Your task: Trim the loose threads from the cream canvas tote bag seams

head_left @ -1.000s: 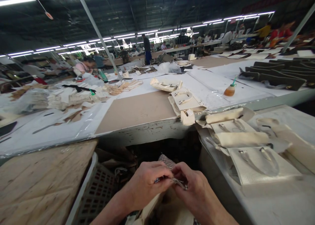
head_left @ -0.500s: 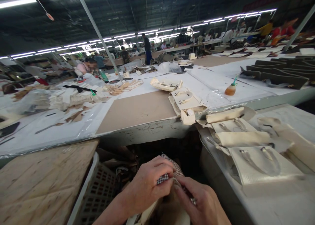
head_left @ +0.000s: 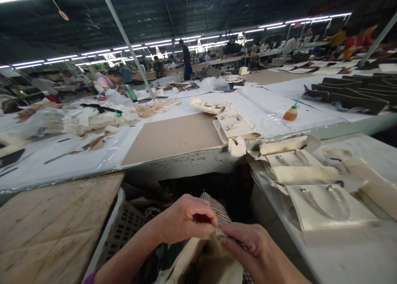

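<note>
Low in the middle, my left hand (head_left: 189, 220) pinches the upper edge of a cream bag piece (head_left: 221, 265). Against the same edge, thumb and forefinger of my right hand (head_left: 259, 249) are pressed together, close beside the left fingertips. The piece hangs below both hands, its opening facing me and its inside in shadow. Checkered cloth (head_left: 217, 207) shows behind my hands, over what looks like a leg. Whether anything small lies between the fingertips cannot be made out.
Cream handbags (head_left: 328, 205) lie on the right-hand table. A plastic basket (head_left: 124, 226) and a wooden board (head_left: 56, 226) are at left. On the long table ahead stand a glue bottle (head_left: 290, 113), more cream bag pieces (head_left: 235, 124) and dark pieces (head_left: 347, 95). People work farther back.
My left hand has shifted slightly and its fingers now arch above the edge. More of the cream piece shows below the hands. The bags on the tables have stayed put.
</note>
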Available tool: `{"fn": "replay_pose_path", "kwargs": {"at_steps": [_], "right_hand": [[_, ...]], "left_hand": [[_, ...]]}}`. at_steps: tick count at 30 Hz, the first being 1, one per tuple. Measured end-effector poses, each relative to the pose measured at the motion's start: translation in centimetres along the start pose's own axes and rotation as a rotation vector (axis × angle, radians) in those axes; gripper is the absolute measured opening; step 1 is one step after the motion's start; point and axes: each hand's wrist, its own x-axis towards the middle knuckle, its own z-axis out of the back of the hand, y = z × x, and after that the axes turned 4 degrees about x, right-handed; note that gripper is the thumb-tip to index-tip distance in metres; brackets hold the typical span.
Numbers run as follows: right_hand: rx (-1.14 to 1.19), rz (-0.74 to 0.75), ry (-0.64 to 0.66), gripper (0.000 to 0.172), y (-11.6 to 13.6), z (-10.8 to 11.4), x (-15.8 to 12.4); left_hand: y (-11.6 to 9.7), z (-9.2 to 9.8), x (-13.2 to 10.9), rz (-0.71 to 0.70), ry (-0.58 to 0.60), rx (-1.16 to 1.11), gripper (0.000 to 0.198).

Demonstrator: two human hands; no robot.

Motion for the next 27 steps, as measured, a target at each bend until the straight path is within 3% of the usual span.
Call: {"fn": "replay_pose_path", "kwargs": {"at_steps": [6, 15, 20, 23, 27], "right_hand": [[-0.109, 0.019, 0.077, 0.033, -0.6, -0.4, 0.0], [0.017, -0.075, 0.068, 0.037, -0.9, -0.5, 0.6], [0.020, -0.044, 0.049, 0.038, -1.3, -1.0, 1.0], [0.029, -0.044, 0.029, 0.039, -1.3, -1.2, 0.9], [0.026, -0.064, 0.017, 0.039, -1.1, -1.4, 0.4]], "left_hand": [[1.0, 0.7, 0.6, 0.032, 0.098, -0.195, 0.014], [2.7, -0.3, 0.8, 0.132, 0.077, -0.354, 0.022], [2.3, -0.1, 0.8, 0.137, 0.047, -0.293, 0.021], [1.9, -0.5, 0.6, 0.055, 0.030, -0.211, 0.014], [1.1, -1.3, 0.1, -0.055, -0.084, -0.035, 0.007]]}}
